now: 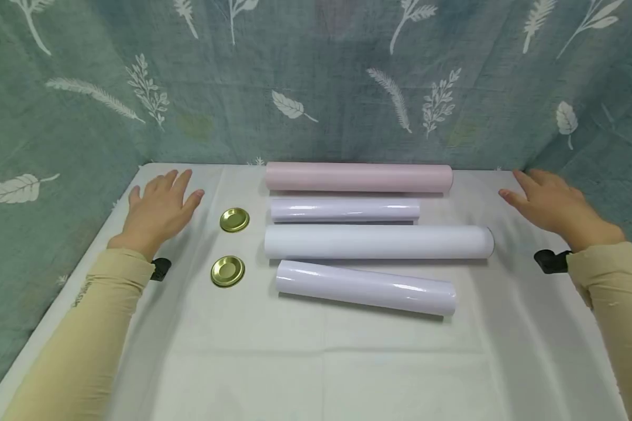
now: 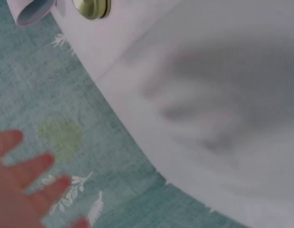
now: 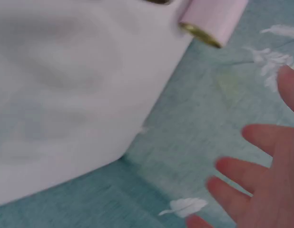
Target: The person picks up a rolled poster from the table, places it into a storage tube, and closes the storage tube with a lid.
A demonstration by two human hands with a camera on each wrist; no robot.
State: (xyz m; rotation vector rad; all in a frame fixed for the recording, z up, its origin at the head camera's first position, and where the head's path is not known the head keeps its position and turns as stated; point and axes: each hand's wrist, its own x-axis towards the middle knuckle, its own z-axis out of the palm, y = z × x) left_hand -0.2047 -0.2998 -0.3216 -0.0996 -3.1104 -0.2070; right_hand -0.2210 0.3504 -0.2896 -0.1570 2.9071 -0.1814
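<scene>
My left hand (image 1: 160, 209) hovers over the table's left side with fingers spread, holding nothing. Nearest to it are two round gold lids (image 1: 234, 220), one behind the other. Over on the right, my right hand (image 1: 555, 202) is held out empty, its fingers apart in the right wrist view. Between the hands lie a pink tube (image 1: 359, 177) at the back, a thin glossy white roll (image 1: 344, 210), a thicker white tube (image 1: 376, 242) and a slightly slanted glossy white roll (image 1: 366, 287) in front. The pink tube's right end shows a gold rim in the right wrist view.
A white cloth (image 1: 321, 374) covers the table. Green-blue fabric (image 1: 326, 76) with white leaf prints hangs behind it and along both sides. Black wrist camera mounts (image 1: 552, 261) stick out at both sleeves.
</scene>
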